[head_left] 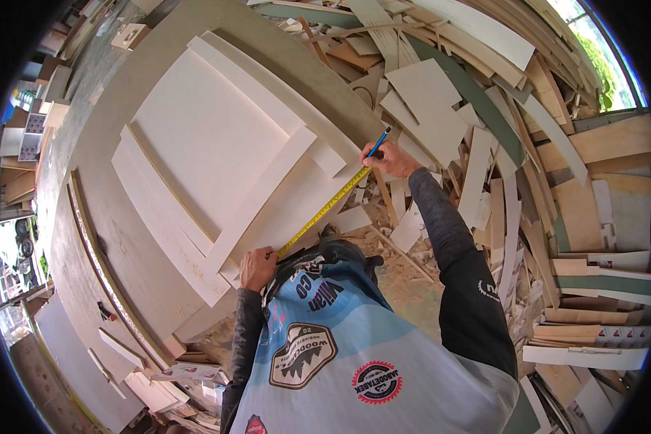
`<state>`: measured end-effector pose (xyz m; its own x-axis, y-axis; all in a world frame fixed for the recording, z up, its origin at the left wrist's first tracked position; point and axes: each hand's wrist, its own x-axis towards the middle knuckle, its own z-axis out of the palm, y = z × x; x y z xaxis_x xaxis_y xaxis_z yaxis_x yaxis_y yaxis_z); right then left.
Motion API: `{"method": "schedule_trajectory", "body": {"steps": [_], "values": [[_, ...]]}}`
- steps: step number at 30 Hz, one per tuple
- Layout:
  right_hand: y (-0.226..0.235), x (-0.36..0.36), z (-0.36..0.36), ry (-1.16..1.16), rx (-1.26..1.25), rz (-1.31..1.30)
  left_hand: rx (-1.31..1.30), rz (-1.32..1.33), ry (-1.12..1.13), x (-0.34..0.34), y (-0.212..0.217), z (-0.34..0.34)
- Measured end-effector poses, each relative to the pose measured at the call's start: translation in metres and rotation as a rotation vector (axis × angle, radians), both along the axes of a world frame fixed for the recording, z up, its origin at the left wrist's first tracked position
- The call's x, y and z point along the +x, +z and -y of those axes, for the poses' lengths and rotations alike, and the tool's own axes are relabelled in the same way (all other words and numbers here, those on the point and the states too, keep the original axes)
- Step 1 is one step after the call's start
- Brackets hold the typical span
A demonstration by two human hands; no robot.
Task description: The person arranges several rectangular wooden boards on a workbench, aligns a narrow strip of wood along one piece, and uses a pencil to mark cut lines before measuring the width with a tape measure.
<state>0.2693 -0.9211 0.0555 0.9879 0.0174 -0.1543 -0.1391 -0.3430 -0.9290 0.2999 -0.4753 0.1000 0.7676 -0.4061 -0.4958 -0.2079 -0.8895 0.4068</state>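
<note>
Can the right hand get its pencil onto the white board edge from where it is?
Probably yes. The right hand holds the pencil right beside the yellow tape, which lies along the edge of the white board, and nothing lies between them.

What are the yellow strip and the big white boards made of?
The yellow tape measure looks like thin painted metal: it spans stiffly between both hands. The white boards seem to be coated wood panel: smooth matte faces, with wood offcuts and sawdust nearby. I can't be sure.
</note>
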Motion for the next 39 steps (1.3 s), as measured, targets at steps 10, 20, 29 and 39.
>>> {"method": "schedule_trajectory", "body": {"steps": [10,20,29,39], "values": [[0.002,-0.001,0.000,0.003,-0.001,-0.033,0.012,-0.011,0.019,-0.001,0.004,0.003],[-0.005,-0.002,0.003,0.001,0.014,0.042,0.000,-0.011,0.028,-0.002,0.005,0.004],[-0.002,-0.003,0.004,-0.003,0.007,0.007,0.012,-0.017,0.037,-0.003,0.009,0.007],[0.000,-0.006,0.007,-0.175,0.295,0.071,-0.047,0.035,0.019,-0.007,0.000,-0.001]]}}
